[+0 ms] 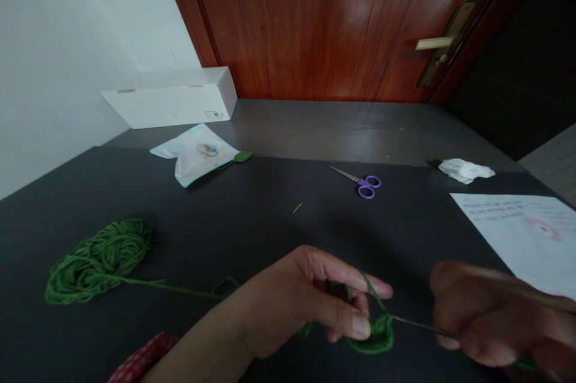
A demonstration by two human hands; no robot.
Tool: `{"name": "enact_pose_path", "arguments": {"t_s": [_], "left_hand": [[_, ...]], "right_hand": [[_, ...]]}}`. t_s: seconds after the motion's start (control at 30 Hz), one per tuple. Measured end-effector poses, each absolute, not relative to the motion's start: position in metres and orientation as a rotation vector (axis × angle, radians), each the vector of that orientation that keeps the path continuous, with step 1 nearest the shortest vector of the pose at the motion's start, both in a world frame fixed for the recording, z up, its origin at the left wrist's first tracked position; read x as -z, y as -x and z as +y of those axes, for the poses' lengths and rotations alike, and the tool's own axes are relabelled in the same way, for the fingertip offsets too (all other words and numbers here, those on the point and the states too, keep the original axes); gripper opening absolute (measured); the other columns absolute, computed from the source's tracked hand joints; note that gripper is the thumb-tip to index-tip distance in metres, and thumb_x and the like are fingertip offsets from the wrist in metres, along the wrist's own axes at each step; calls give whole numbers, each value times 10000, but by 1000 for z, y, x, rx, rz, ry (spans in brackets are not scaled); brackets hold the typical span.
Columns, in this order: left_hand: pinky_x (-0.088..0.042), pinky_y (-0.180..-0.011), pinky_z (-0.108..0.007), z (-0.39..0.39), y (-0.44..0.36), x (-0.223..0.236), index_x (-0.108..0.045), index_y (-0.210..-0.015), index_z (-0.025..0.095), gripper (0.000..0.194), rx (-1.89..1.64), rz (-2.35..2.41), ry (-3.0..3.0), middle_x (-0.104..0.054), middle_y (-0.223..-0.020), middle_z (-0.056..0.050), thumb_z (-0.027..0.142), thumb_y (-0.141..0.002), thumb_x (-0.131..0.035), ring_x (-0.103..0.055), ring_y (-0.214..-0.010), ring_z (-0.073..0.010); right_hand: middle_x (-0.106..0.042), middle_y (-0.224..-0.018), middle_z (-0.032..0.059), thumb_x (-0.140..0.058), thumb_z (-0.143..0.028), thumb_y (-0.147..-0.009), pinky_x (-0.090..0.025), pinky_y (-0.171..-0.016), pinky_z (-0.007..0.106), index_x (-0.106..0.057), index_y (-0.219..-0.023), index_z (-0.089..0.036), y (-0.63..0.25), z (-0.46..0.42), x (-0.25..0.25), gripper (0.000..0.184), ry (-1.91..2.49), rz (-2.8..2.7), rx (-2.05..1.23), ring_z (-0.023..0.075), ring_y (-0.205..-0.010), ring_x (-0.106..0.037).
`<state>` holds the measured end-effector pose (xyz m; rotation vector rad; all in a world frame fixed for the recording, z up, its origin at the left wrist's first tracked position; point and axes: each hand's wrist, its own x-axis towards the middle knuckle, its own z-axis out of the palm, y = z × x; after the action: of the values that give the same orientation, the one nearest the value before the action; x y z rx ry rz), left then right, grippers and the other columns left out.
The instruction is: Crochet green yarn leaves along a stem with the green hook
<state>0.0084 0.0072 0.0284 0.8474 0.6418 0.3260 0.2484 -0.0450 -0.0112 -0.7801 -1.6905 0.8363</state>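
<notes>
We note left fingers [360,324] pinching green knitting [380,335]; right of it, right fingers [479,314] curled round thin rod [420,325].

A small green piece of stitched yarn [381,338], its lower edge curved, is near, right of centre. A slender shaft [418,324] meets it from the right. Left lies a loose, oval green skein [101,260], one strand [180,289] trailing rightward.

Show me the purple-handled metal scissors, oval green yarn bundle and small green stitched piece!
Purple-handled metal scissors [362,182]: head view, base of the handles.
Oval green yarn bundle [102,256]: head view, middle of strands.
Small green stitched piece [380,336]: head view, its visible middle.
</notes>
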Motion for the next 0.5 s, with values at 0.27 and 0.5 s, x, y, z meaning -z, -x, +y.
{"name": "enact_pose_path", "arguments": {"t_s": [0.27,0.5], "left_hand": [[-262,-433,-182,9,-11,-24,-759,-939,130,326,-188,515,-715,-608,-715,7,43,-633,-687,-459,-524,-32],[-295,-516,-208,7,-15,-22,-778,-835,144,207,-405,673,-774,-608,-688,6,91,-646,-710,-433,-555,-57]], "right_hand": [[-656,-502,29,-522,-517,-883,-425,-510,373,-740,-684,-339,-238,-51,-7,344,859,-1487,-1101,201,-451,-561],[-620,-600,16,-406,-457,-950,-426,-571,300,-692,-696,-257,-216,-38,-6,431,816,-1039,-1550,165,-573,-504]]}}
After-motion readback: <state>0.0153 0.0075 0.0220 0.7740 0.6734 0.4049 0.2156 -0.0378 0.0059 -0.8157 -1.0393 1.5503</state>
